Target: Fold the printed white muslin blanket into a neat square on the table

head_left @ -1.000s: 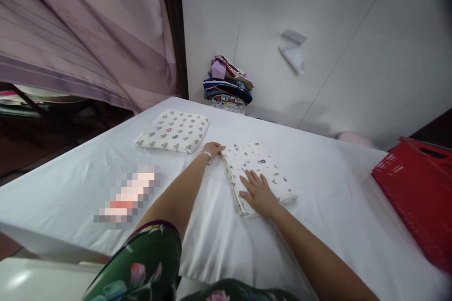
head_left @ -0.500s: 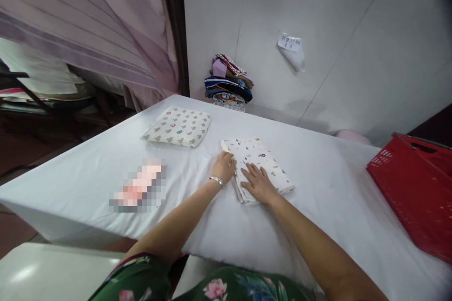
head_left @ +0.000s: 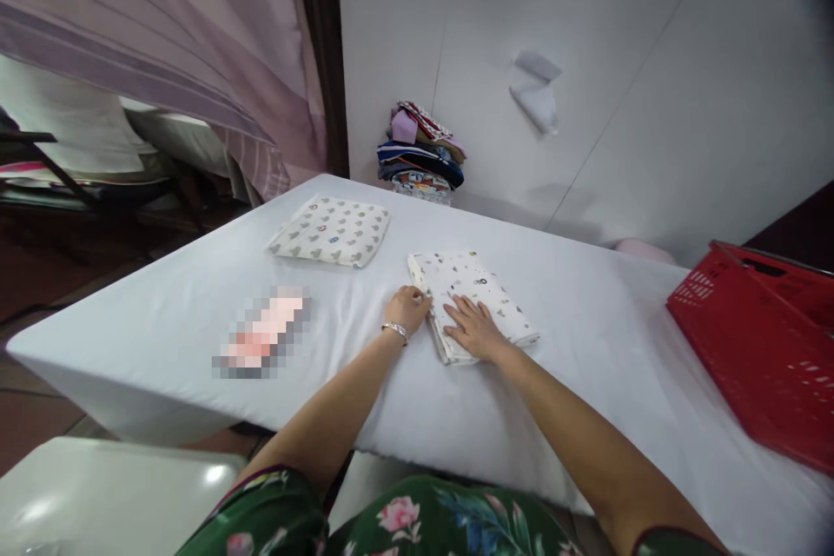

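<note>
A white folded cloth point(head_left: 492, 287) with small printed figures lies in front of me on the white-covered table. My right hand point(head_left: 475, 328) rests flat on its near part, fingers spread. At the cloth's left edge is my left hand point(head_left: 407, 310), wearing a silver bracelet point(head_left: 394, 329); its fingers are curled and pinch the layered edge. Farther back to the left lies a second folded cloth point(head_left: 332, 230), with grey mouse-head shapes, apart from both hands.
A red plastic basket point(head_left: 749, 356) stands on the table's right side. A blurred-out pinkish item point(head_left: 264, 334) lies at left. Behind the table, a stack of folded fabrics point(head_left: 420, 152) is by the wall. A white stool point(head_left: 117, 495) is at lower left.
My left hand has shifted slightly left and down along the cloth's edge. My right hand stays flat on the cloth. The view has moved a little.
</note>
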### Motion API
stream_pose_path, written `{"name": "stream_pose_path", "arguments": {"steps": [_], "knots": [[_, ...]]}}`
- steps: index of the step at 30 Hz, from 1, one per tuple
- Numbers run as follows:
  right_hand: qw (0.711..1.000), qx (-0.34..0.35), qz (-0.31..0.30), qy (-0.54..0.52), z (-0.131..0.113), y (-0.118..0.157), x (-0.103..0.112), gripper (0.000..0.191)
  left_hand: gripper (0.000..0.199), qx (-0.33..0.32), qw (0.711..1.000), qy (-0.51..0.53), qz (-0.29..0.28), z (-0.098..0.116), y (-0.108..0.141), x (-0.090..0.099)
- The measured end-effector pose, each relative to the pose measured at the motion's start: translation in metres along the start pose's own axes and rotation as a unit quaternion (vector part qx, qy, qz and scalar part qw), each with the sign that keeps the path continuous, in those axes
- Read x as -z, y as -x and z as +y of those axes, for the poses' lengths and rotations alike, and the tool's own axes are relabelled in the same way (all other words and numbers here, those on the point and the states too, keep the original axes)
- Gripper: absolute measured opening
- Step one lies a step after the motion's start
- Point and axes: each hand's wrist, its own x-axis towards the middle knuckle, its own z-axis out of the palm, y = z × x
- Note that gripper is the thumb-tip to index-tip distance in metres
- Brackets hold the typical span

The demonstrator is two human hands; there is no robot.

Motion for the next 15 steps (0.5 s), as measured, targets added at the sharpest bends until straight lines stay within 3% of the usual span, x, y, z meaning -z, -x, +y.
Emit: {"name": "stream_pose_path", "arguments": {"steps": [4,10,13,15], "knots": [[0.999,-0.005,0.024,-0.025,-0.009,0.005,0.004,0.057,0.03,0.004,1.0,0.004,0.0,0.0,0.001,-0.001],[0.998,0.045,0.034,-0.002,-0.023,0.021,-0.019,0.064,0.041,0.015,1.0,0.006,-0.009,0.003,-0.001,0.001],[0.997,0.05,0.011,-0.049,-0.018,0.019,-0.017,0.063,0.052,0.052,0.998,0.012,-0.034,0.007,-0.008,0.005],[0.995,0.038,0.035,-0.084,-0.003,0.015,-0.009,0.06,0.056,0.076,0.995,0.017,-0.054,0.01,-0.011,0.008]]}}
